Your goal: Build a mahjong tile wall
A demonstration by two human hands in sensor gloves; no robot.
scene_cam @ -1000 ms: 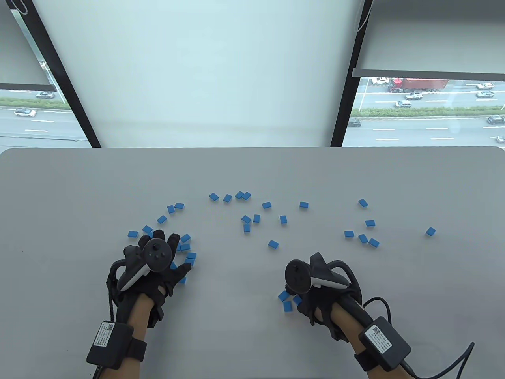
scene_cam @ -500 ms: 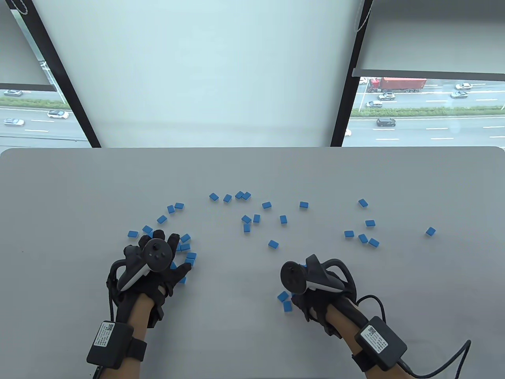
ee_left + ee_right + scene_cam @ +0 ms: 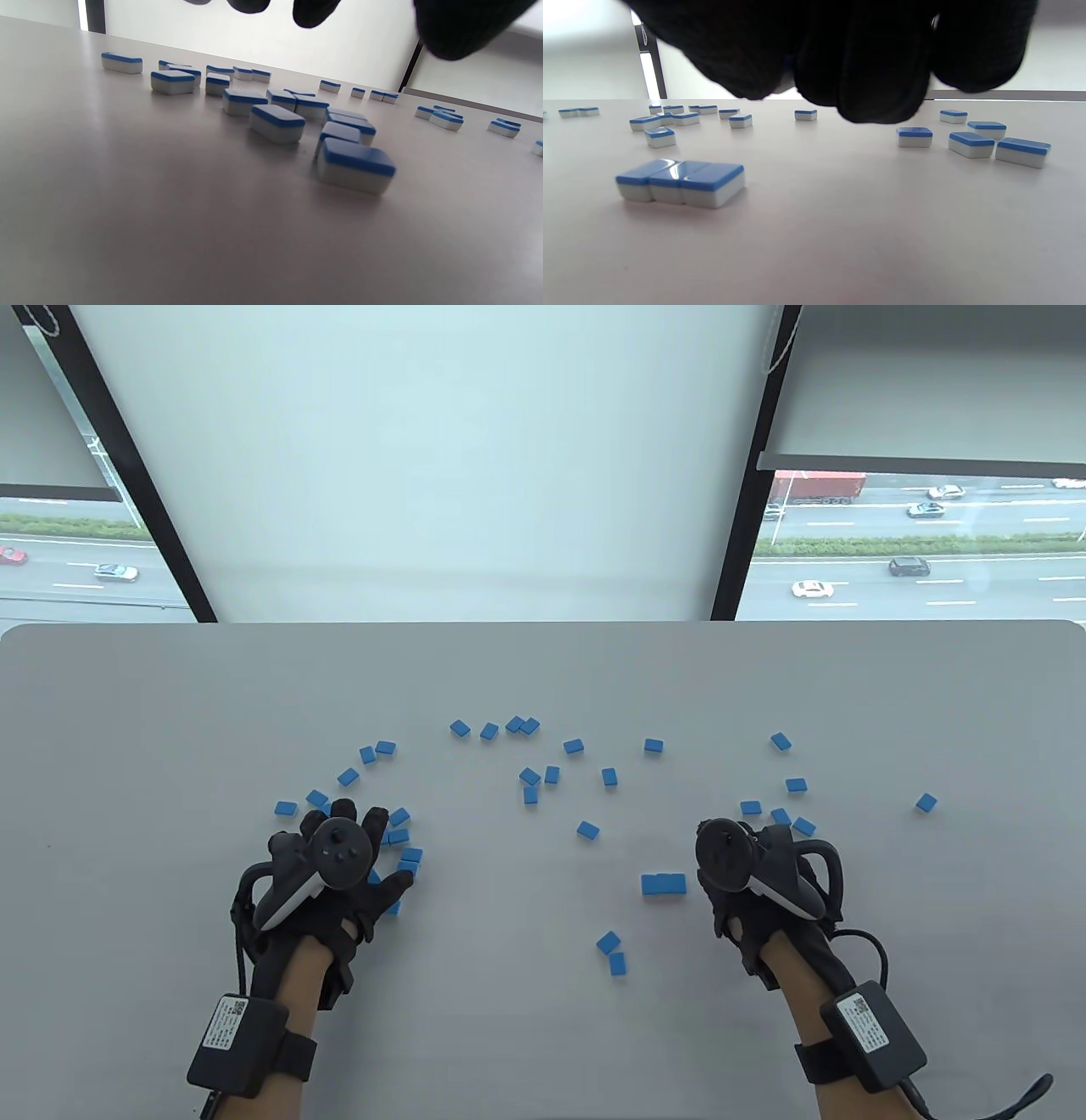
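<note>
Blue-backed, white-bodied mahjong tiles lie scattered face down on the grey table (image 3: 509, 1035). A short row of three tiles (image 3: 663, 884) lies side by side, touching; it also shows in the right wrist view (image 3: 681, 176). My right hand (image 3: 747, 875) is just right of that row. Its fingers (image 3: 878, 84) are curled together, and whether they hold a tile is hidden. My left hand (image 3: 371, 838) is spread flat over a cluster of tiles (image 3: 400, 836). Its fingertips (image 3: 314, 10) hover above those tiles (image 3: 354, 163) and grip nothing.
Two loose tiles (image 3: 612, 952) lie in front of the row. Three tiles (image 3: 780, 816) lie just beyond my right hand, also in the right wrist view (image 3: 971, 144). More tiles are strewn across the table's middle (image 3: 551, 774), one far right (image 3: 926, 803). Windows stand behind the table.
My right hand has moved right and away from me, off the loose tiles, uncovering the row of three. One of the three loose tiles is gone from view. My left hand has not moved.
</note>
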